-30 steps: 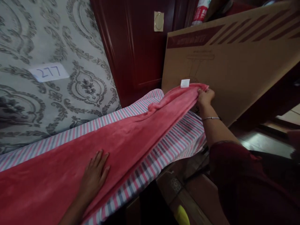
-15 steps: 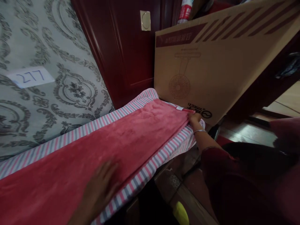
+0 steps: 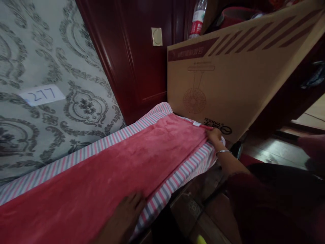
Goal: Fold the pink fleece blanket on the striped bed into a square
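A long folded red plush blanket (image 3: 122, 162) lies on a narrow surface covered by a striped sheet (image 3: 175, 184) in pink, grey and white. My right hand (image 3: 214, 136), with a silver bangle at the wrist, is closed on the blanket's far right corner, close to a small white label (image 3: 196, 124). Nearer to me, my left hand (image 3: 125, 215) rests on the blanket by its front edge, fingers extended and palm down. The dark light hides part of that hand's outline.
A large cardboard box (image 3: 228, 78) stands just beyond the blanket's far end. Behind it are a plastic bottle (image 3: 197, 20) and a red container (image 3: 235, 17). Patterned wallpaper (image 3: 86, 101) with a paper marked 277 (image 3: 42, 95) borders the left, beside a dark red panel (image 3: 142, 61).
My left hand has slid right across the blanket to its front edge. My right hand stays on the corner. The whole view has shifted slightly down.
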A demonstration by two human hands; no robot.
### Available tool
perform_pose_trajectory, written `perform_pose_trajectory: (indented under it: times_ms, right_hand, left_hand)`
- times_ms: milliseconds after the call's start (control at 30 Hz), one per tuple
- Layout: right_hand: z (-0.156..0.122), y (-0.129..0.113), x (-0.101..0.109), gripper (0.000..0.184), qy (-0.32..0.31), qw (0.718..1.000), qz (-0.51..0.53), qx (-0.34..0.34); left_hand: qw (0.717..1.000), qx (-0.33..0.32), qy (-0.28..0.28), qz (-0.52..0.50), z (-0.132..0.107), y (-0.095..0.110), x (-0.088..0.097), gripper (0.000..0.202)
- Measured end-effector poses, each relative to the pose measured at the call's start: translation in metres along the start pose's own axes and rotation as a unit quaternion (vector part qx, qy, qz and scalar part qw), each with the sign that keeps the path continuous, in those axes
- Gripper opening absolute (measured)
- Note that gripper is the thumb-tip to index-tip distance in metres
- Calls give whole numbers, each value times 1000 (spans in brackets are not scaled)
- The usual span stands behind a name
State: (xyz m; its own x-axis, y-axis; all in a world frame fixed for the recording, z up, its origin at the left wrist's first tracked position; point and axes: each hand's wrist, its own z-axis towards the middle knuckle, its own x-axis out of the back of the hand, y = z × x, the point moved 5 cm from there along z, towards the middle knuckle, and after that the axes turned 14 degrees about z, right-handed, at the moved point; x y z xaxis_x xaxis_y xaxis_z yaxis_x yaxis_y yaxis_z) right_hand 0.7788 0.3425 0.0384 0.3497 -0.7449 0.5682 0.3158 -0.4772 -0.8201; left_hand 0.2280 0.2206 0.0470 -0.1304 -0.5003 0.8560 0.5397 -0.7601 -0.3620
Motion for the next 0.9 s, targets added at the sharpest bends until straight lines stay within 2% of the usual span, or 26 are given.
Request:
perform_pose_trajectory:
  times_ms: [100,167,233,300,400,467,567,667,767,900]
  right_hand:
    - [-11,-5,3,37,19,1000,-16,19]
    - [-20,-21,1,39,42,995,-39,87]
    - [-27,-48,-10,37,35,980,-69,183]
    - [-28,-78,-33,38,-24,965,-89,246]
    - [-15,-120,-79,41,-118,955,-91,256]
    - [-3,-141,-108,40,-142,953,-94,250]
    - [16,-157,-147,40,-172,953,-106,223]
    - [30,-163,-177,41,-197,954,-121,190]
    - [43,-165,-197,42,-206,955,-137,166]
    - [57,-167,-214,39,-211,955,-150,142]
  left_hand:
    - [994,38,1,-98,20,-23,10,34]
    - [990,84,16,-109,31,-58,8,34]
    - [987,137,27,-75,35,-103,-2,36]
    - [976,215,11,-36,32,-154,-17,41]
    - [940,336,-57,6,14,-223,-40,47]
    - [917,378,-127,2,-2,-254,-53,49]
    - [893,403,-199,-31,-22,-282,-68,54]
    - [888,408,-207,-42,-28,-298,-77,55]
    - [882,417,-213,-59,-21,-307,-84,50]
    - [840,473,-238,-119,-14,-310,-92,48]
